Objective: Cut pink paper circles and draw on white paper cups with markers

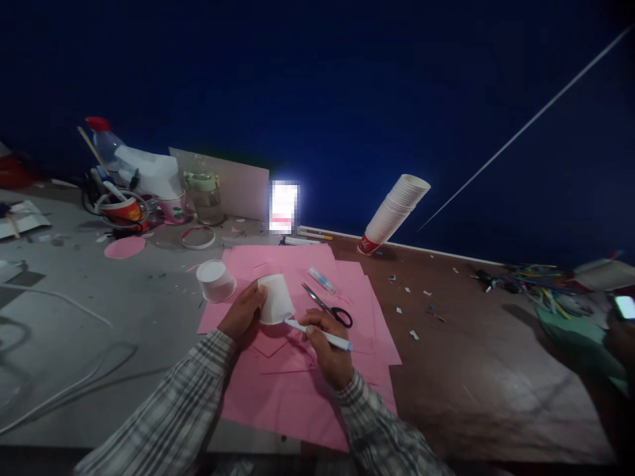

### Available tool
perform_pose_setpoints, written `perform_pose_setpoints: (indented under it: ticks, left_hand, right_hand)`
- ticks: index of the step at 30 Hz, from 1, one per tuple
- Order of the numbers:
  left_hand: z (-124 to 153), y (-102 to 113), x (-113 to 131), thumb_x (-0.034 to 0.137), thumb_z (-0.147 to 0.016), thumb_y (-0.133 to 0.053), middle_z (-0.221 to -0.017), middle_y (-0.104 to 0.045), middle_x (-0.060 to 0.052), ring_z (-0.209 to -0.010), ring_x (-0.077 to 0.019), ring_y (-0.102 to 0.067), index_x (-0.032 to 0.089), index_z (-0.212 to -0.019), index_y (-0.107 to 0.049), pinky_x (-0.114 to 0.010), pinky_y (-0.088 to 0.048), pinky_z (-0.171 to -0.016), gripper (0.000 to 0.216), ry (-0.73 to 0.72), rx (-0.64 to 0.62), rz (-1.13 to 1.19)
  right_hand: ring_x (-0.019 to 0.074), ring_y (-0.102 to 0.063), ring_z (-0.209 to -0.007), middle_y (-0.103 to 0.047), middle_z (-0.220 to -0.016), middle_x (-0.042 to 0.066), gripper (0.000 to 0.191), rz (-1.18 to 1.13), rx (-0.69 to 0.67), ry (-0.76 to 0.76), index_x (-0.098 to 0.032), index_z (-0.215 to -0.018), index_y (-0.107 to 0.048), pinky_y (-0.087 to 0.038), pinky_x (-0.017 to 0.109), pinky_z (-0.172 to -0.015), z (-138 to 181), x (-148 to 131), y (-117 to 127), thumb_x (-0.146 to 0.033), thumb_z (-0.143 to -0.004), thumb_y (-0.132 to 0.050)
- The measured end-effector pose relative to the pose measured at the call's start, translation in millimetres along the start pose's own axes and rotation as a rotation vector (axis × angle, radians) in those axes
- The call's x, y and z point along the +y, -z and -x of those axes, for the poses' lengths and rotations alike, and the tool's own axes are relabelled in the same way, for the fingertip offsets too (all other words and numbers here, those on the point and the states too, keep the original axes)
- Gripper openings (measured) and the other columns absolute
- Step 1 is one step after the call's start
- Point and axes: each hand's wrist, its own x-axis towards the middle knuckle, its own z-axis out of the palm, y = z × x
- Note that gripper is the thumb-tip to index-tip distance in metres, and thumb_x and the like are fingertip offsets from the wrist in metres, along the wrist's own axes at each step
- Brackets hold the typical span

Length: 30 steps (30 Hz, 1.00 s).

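A white paper cup [276,300] is tilted over the pink paper sheets [292,413], with my left hand [244,309] wrapped round its left side. My right hand [326,344] grips a white marker pen [327,338] with a light blue end; the pen's tip is at the cup's lower rim. Another white cup [215,280] stands upside down at the left edge of the pink paper. Black-handled scissors [327,307] lie on the sheets just beyond my right hand. A clear tube-like item with blue print [322,280] rests above the scissors.
A tall stack of paper cups [394,215] leans against the blue wall. A glowing, blurred-out screen [284,207] stands at the back. A glass jar [206,198] and a red cup of tools [124,213] are back left. Bundled wires [540,289] and another person's hand [622,330] are at right.
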Motion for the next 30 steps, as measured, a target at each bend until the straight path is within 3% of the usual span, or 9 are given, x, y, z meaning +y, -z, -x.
perform_pose_setpoints:
  ticks: [6, 10, 13, 17, 20, 30]
  left_hand:
    - [0, -1, 0, 0.043, -0.072, -0.079, -0.070, -0.063, 0.000, -0.061, -0.0122, -0.055, 0.014, -0.101, -0.068, -0.022, -0.047, -0.054, 0.042, 0.013, -0.014, -0.006]
    - [0, 0, 0, 0.043, -0.073, -0.078, -0.068, -0.062, 0.001, -0.060, -0.0113, -0.054, 0.014, -0.100, -0.069, -0.021, -0.047, -0.054, 0.040, 0.008, -0.011, -0.001]
    - [0, 0, 0, 0.043, -0.073, -0.079, -0.070, -0.063, 0.000, -0.061, -0.0114, -0.055, 0.013, -0.099, -0.070, -0.022, -0.047, -0.056, 0.041, 0.002, -0.005, 0.004]
    - [0, 1, 0, 0.042, -0.074, -0.078, -0.071, -0.065, -0.002, -0.061, -0.0125, -0.056, 0.012, -0.098, -0.070, -0.023, -0.047, -0.058, 0.039, 0.008, -0.013, 0.013]
    - [0, 2, 0, 0.044, -0.074, -0.078, -0.072, -0.066, -0.003, -0.064, -0.0144, -0.058, 0.012, -0.098, -0.070, -0.025, -0.048, -0.060, 0.041, 0.015, -0.022, 0.030]
    - [-2, 3, -1, 0.047, -0.069, -0.081, -0.068, -0.061, -0.001, -0.061, -0.0132, -0.055, 0.012, -0.092, -0.069, -0.025, -0.048, -0.056, 0.043, 0.029, -0.018, 0.049]
  right_hand:
    - [0.0195, -0.065, -0.068, -0.067, -0.067, 0.003, 0.017, -0.037, -0.038, -0.054, -0.020, -0.079, -0.070, -0.050, 0.031, -0.063, 2, 1, -4, -0.022, -0.078, -0.053]
    - [0.0165, -0.062, -0.059, -0.067, -0.067, 0.001, 0.016, -0.139, -0.027, -0.125, -0.020, -0.079, -0.070, -0.049, 0.028, -0.059, 2, 3, -2, -0.024, -0.078, -0.055]
    - [0.0161, -0.060, -0.058, -0.064, -0.062, -0.001, 0.017, -0.233, 0.093, -0.159, -0.019, -0.083, -0.070, -0.049, 0.029, -0.059, 0, 9, 1, -0.028, -0.082, -0.056]
    - [0.0174, -0.062, -0.069, -0.067, -0.073, 0.002, 0.023, -0.346, 0.239, -0.181, -0.019, -0.098, -0.068, -0.050, 0.030, -0.064, -3, 18, 3, -0.036, -0.087, -0.059]
    - [0.0180, -0.062, -0.073, -0.067, -0.076, 0.002, 0.024, -0.377, 0.206, -0.169, -0.020, -0.101, -0.068, -0.050, 0.031, -0.067, -3, 22, 2, -0.038, -0.086, -0.061]
    - [0.0163, -0.059, -0.061, -0.063, -0.061, -0.001, 0.017, -0.425, 0.090, -0.197, -0.019, -0.085, -0.072, -0.046, 0.029, -0.063, -2, 21, 4, -0.029, -0.082, -0.058]
